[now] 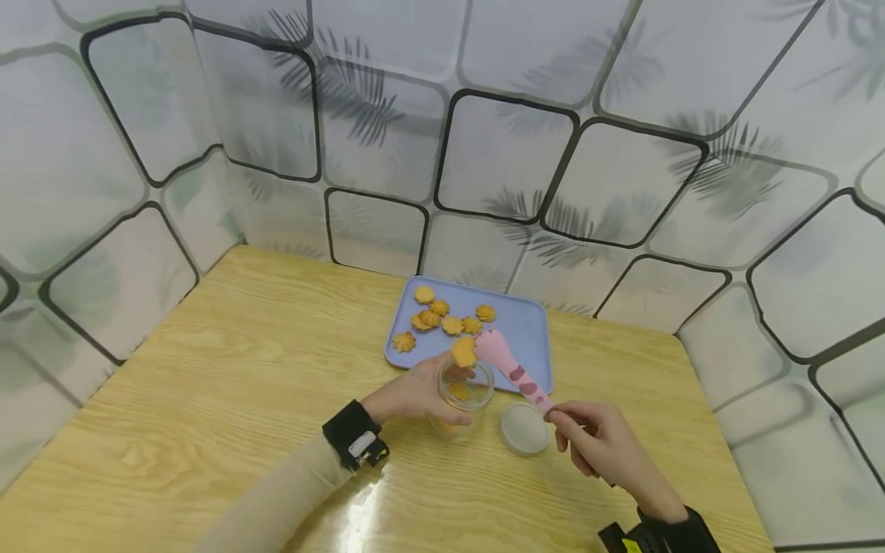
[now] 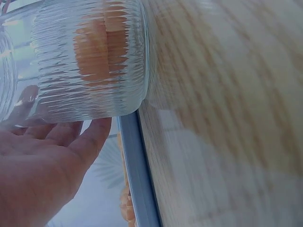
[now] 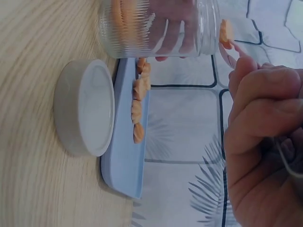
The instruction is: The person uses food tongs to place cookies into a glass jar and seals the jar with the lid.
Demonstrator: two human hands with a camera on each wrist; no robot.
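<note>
In the head view my left hand [image 1: 424,393] is round a ribbed glass jar [image 2: 90,61], with the thumb on its near side and fingers behind it. The jar stands upright on the table with a few cookies [image 2: 99,49] at its bottom. My right hand [image 1: 594,442] pinches the near end of pink tongs [image 1: 520,374] with darker pink spots and a paw-shaped tip. At that tip a yellow-orange cookie [image 1: 464,352] is held at the jar's mouth; in the right wrist view this cookie [image 3: 226,34] sits just beyond the rim.
Behind the jar lies a blue tray [image 1: 520,322] bearing several flower-shaped cookies [image 1: 452,326]. A round whitish lid [image 1: 524,428] rests on the wooden table [image 1: 228,384] to the jar's right. A patterned wall covering [image 1: 387,138] rises beyond the table's far edge.
</note>
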